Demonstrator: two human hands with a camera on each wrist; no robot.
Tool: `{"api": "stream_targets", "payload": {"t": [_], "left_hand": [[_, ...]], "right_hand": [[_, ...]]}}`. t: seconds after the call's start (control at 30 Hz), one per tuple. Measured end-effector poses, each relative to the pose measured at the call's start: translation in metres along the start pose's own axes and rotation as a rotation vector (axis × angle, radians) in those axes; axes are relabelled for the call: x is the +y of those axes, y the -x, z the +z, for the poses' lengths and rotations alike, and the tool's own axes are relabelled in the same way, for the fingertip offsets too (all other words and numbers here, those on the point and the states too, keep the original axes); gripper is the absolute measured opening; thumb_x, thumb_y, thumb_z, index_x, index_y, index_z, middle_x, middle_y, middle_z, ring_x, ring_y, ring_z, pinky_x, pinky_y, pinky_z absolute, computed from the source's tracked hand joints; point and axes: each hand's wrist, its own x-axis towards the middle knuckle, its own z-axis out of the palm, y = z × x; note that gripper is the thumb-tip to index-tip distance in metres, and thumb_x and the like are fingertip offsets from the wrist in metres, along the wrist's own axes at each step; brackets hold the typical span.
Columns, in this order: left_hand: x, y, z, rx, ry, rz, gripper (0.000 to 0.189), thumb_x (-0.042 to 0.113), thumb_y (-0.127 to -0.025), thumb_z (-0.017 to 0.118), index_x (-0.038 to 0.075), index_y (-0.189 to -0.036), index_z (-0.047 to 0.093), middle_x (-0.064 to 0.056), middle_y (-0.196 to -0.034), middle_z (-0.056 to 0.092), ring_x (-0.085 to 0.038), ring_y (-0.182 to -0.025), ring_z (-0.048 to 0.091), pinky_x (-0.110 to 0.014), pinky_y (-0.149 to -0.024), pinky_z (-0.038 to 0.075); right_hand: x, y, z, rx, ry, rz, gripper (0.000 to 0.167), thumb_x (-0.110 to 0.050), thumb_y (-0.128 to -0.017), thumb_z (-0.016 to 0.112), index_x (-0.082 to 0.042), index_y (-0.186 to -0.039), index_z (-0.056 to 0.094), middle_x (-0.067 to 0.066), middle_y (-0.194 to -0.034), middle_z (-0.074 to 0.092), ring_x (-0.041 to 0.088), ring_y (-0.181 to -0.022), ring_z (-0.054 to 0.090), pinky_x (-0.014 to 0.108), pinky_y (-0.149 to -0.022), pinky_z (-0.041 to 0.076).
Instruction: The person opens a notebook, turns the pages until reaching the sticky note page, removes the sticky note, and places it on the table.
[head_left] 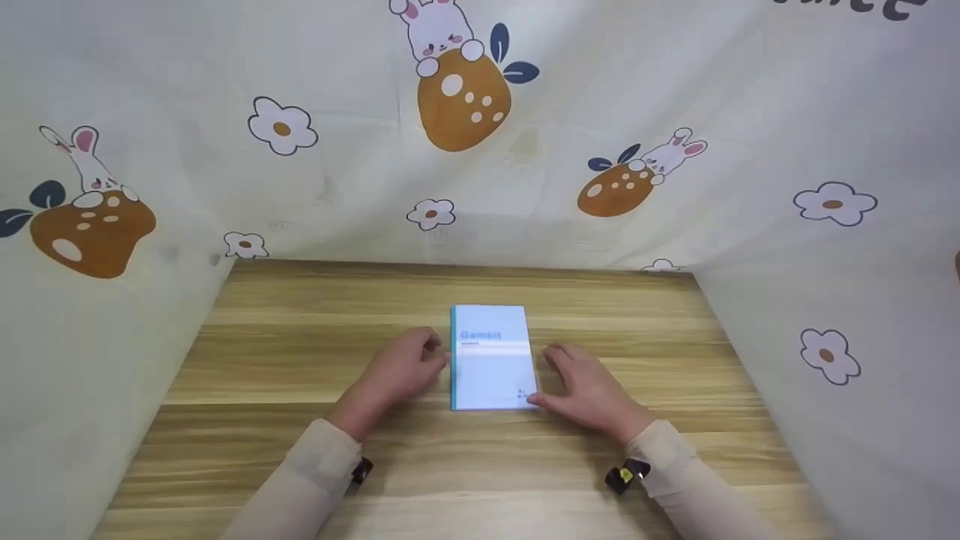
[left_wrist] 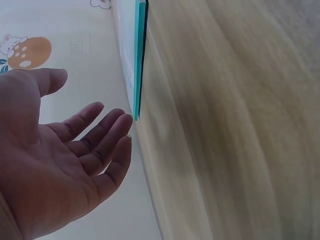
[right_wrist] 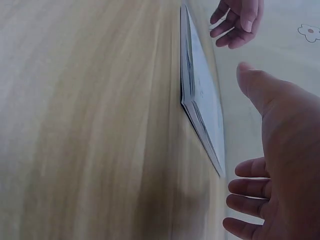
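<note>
A thin notebook (head_left: 491,375) with a pale cover, the word "Gambit" and a teal spine lies flat on the wooden table. On its left, beside the spine, is my left hand (head_left: 405,365), fingers loosely bent and holding nothing. My right hand (head_left: 589,390) is at the opposite side, thumb tip at the lower right corner of the cover and fingers spread. In the left wrist view the teal spine (left_wrist: 140,60) rises past the relaxed fingers (left_wrist: 107,155). The right wrist view shows the page edges of the notebook (right_wrist: 202,125) near the right hand.
The wood-grain table (head_left: 315,300) is bordered by a pale cloth (head_left: 337,187) at the back and both sides, printed with rabbits, orange strawberries and flowers. Each wrist wears a black strap, the right one a dark device (head_left: 627,475).
</note>
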Motion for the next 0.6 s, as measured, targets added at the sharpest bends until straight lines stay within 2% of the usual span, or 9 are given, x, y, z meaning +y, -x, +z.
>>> {"api": "stream_targets", "payload": {"t": [0.1,0.3,0.6], "left_hand": [[-0.003,0.003,0.002,-0.007,0.006,0.015,0.034,0.030,-0.108,0.072,0.002,-0.127,0.072,-0.013,-0.122,0.074,-0.029,-0.112,0.070,-0.053,-0.101,0.059],[-0.006,0.009,0.003,-0.041,0.009,-0.036,0.035,0.034,-0.108,0.072,0.004,-0.128,0.072,-0.011,-0.120,0.073,-0.026,-0.107,0.069,-0.052,-0.098,0.060],[-0.008,0.009,0.002,-0.069,0.007,-0.052,0.034,0.034,-0.110,0.070,0.006,-0.129,0.073,-0.009,-0.118,0.074,-0.025,-0.106,0.069,-0.050,-0.097,0.061]], "right_hand": [[-0.002,0.002,0.006,-0.013,0.008,-0.006,0.099,-0.074,-0.091,0.078,0.003,-0.150,0.060,0.025,-0.152,0.061,0.045,-0.141,0.058,0.059,-0.120,0.045],[-0.007,0.005,0.016,-0.060,-0.003,0.021,0.103,-0.074,-0.087,0.081,0.000,-0.156,0.057,0.022,-0.157,0.057,0.043,-0.145,0.055,0.060,-0.120,0.045],[-0.009,0.001,0.018,-0.093,0.005,0.035,0.112,-0.077,-0.087,0.079,-0.001,-0.164,0.049,0.020,-0.165,0.051,0.040,-0.151,0.050,0.059,-0.124,0.041]]}}
